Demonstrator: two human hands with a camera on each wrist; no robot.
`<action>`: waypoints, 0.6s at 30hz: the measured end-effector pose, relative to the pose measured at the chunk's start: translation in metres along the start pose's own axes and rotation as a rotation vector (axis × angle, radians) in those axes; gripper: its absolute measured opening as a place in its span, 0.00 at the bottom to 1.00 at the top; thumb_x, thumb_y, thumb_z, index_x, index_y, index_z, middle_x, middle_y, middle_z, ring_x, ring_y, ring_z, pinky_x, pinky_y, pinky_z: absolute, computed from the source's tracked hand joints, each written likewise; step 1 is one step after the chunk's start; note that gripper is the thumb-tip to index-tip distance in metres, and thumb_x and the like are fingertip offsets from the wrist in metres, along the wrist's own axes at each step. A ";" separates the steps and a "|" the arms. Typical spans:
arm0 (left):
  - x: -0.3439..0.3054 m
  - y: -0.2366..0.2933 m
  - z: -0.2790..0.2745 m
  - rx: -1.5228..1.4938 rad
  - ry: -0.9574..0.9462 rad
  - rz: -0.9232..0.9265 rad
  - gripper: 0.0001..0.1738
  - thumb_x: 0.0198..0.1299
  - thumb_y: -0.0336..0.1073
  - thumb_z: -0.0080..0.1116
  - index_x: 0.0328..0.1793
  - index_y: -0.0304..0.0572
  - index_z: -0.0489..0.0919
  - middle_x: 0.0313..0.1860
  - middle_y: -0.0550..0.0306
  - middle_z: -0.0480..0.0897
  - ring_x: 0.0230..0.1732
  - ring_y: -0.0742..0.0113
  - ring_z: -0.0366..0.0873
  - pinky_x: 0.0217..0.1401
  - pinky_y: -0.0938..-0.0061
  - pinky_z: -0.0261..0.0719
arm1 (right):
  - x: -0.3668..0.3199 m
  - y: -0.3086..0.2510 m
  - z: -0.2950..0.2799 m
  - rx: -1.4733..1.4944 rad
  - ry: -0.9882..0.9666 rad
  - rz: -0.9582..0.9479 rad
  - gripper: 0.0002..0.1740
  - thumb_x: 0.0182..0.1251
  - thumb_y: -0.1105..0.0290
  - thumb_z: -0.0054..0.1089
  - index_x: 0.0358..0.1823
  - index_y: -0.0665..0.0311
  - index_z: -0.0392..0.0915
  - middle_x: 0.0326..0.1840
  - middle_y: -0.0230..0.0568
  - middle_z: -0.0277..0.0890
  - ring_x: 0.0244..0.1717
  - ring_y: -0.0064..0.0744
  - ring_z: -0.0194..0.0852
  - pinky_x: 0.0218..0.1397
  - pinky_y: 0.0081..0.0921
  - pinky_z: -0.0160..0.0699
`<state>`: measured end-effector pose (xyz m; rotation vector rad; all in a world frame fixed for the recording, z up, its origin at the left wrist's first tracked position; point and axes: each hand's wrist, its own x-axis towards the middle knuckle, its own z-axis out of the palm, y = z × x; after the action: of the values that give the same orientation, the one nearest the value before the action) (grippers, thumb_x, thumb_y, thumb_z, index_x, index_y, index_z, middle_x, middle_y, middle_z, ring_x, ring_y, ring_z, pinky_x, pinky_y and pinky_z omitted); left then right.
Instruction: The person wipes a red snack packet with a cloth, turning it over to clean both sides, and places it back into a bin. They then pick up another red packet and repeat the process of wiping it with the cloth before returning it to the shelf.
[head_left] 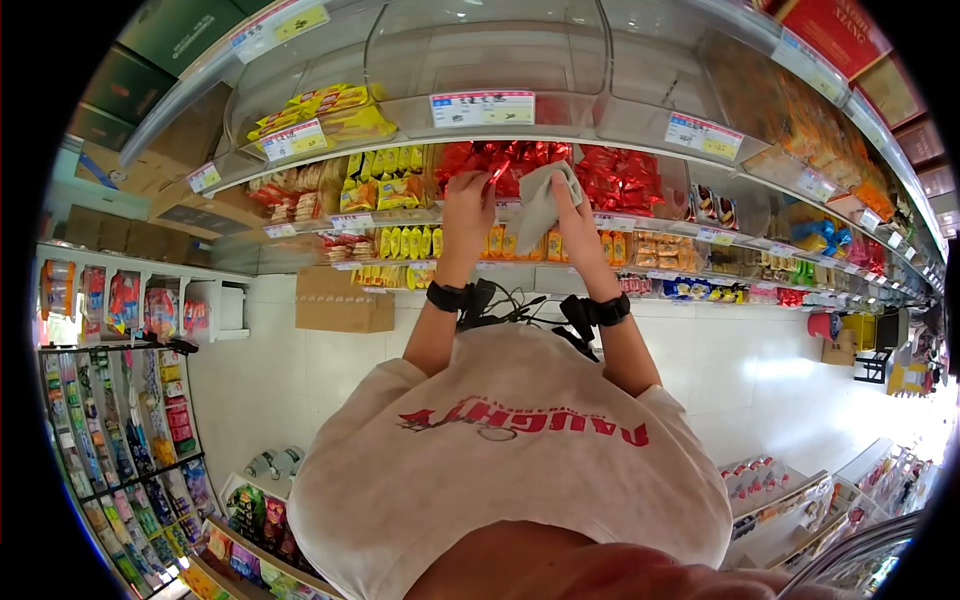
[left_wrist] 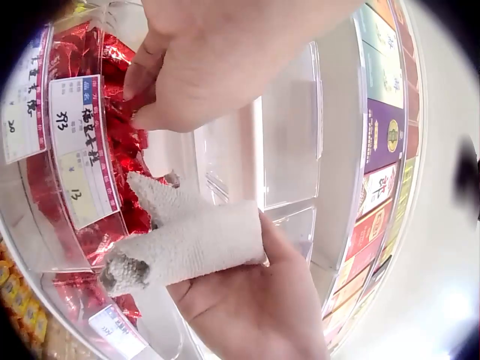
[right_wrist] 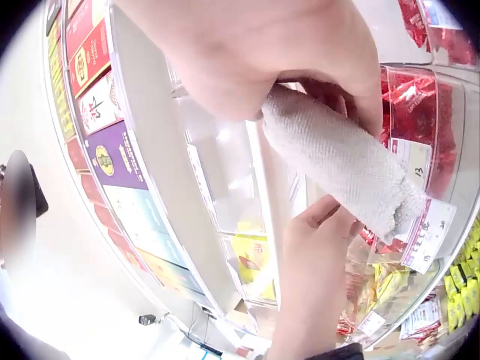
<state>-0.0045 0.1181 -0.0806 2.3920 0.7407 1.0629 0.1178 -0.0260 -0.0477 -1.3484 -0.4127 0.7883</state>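
Note:
My left hand (head_left: 467, 215) is at the bin of shiny red packets (head_left: 622, 180), its fingers bent and its thumb close to them. In the left wrist view a red packet (left_wrist: 147, 96) shows between the thumb and fingers of that left hand (left_wrist: 206, 64). A grey-white cloth (head_left: 537, 208), folded into a loose roll, is gripped by my right hand (head_left: 577, 225). From the right wrist, the cloth (right_wrist: 337, 161) extends out of the curled right hand (right_wrist: 300, 52) in front of the price tags.
Clear-walled bins line the shelf, with yellow packets (head_left: 385, 178) to the left. Above them runs a shelf edge with a price label (head_left: 483, 108) and more yellow packs (head_left: 335, 112). A cardboard box (head_left: 344, 300) stands on the floor; hanging goods (head_left: 120, 440) are at the left.

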 end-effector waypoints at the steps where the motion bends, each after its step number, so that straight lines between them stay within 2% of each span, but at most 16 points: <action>1: 0.000 0.000 -0.003 -0.015 0.040 0.027 0.16 0.61 0.24 0.64 0.56 0.34 0.83 0.50 0.44 0.84 0.53 0.44 0.80 0.57 0.58 0.78 | -0.001 0.004 0.004 0.048 0.024 0.017 0.29 0.78 0.47 0.56 0.67 0.63 0.71 0.52 0.31 0.77 0.49 0.18 0.73 0.50 0.21 0.75; 2: 0.002 -0.001 -0.007 -0.029 0.081 0.056 0.16 0.62 0.23 0.62 0.56 0.34 0.83 0.49 0.44 0.84 0.51 0.45 0.80 0.56 0.60 0.79 | -0.001 0.007 0.007 0.096 0.048 0.031 0.30 0.78 0.46 0.56 0.68 0.62 0.69 0.54 0.32 0.76 0.51 0.18 0.73 0.50 0.21 0.75; 5: 0.005 0.015 -0.038 -0.307 0.112 -0.089 0.14 0.66 0.22 0.60 0.56 0.33 0.84 0.50 0.43 0.85 0.49 0.48 0.81 0.51 0.63 0.81 | -0.004 0.015 0.008 0.198 0.070 0.013 0.32 0.78 0.45 0.55 0.71 0.60 0.67 0.58 0.32 0.74 0.56 0.19 0.72 0.53 0.21 0.75; 8: 0.004 0.008 -0.052 -0.416 0.162 -0.031 0.13 0.68 0.22 0.59 0.57 0.34 0.84 0.50 0.44 0.86 0.46 0.52 0.83 0.49 0.68 0.81 | -0.018 0.011 0.023 0.215 0.193 0.015 0.34 0.78 0.43 0.54 0.73 0.58 0.64 0.61 0.33 0.72 0.59 0.21 0.71 0.59 0.25 0.75; 9: 0.004 0.003 -0.052 -0.448 0.162 -0.038 0.14 0.69 0.23 0.58 0.59 0.35 0.83 0.48 0.48 0.87 0.42 0.61 0.85 0.47 0.73 0.81 | -0.022 0.016 0.029 0.133 0.212 -0.023 0.32 0.78 0.48 0.55 0.74 0.58 0.64 0.63 0.36 0.71 0.62 0.27 0.71 0.60 0.29 0.76; 10: 0.001 0.001 -0.052 -0.551 0.138 -0.123 0.14 0.70 0.23 0.58 0.59 0.35 0.83 0.48 0.50 0.87 0.42 0.65 0.84 0.47 0.74 0.81 | -0.026 0.021 0.035 0.048 0.229 -0.058 0.31 0.79 0.52 0.56 0.74 0.58 0.63 0.64 0.39 0.70 0.64 0.32 0.71 0.62 0.33 0.77; 12: -0.007 0.005 -0.056 -0.750 0.093 -0.298 0.13 0.71 0.24 0.57 0.60 0.36 0.83 0.47 0.54 0.87 0.42 0.72 0.84 0.46 0.77 0.80 | -0.035 0.027 0.050 0.004 0.222 -0.075 0.28 0.80 0.57 0.56 0.74 0.57 0.63 0.64 0.41 0.69 0.65 0.36 0.71 0.63 0.35 0.79; 13: -0.009 0.009 -0.056 -0.776 0.074 -0.314 0.13 0.72 0.25 0.57 0.60 0.36 0.83 0.47 0.54 0.87 0.42 0.75 0.83 0.45 0.78 0.80 | -0.039 0.021 0.063 0.048 0.199 -0.058 0.26 0.81 0.58 0.55 0.73 0.57 0.64 0.63 0.40 0.70 0.64 0.34 0.71 0.62 0.34 0.79; 15: -0.014 0.015 -0.058 -0.819 0.040 -0.343 0.13 0.73 0.26 0.57 0.60 0.36 0.82 0.46 0.56 0.87 0.43 0.79 0.81 0.45 0.82 0.79 | -0.042 0.010 0.076 0.373 0.086 0.071 0.31 0.81 0.47 0.51 0.71 0.63 0.64 0.61 0.34 0.69 0.58 0.22 0.68 0.64 0.26 0.73; 18: -0.023 0.014 -0.063 -0.782 -0.060 -0.414 0.14 0.76 0.31 0.55 0.63 0.35 0.81 0.49 0.59 0.85 0.47 0.79 0.79 0.48 0.81 0.79 | -0.041 0.014 0.078 0.017 0.103 -0.094 0.25 0.81 0.54 0.54 0.67 0.65 0.70 0.53 0.32 0.73 0.53 0.21 0.70 0.60 0.21 0.72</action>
<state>-0.0616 0.1028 -0.0459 1.5203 0.6087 0.8793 0.0330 -0.0005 -0.0381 -1.3377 -0.3844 0.6408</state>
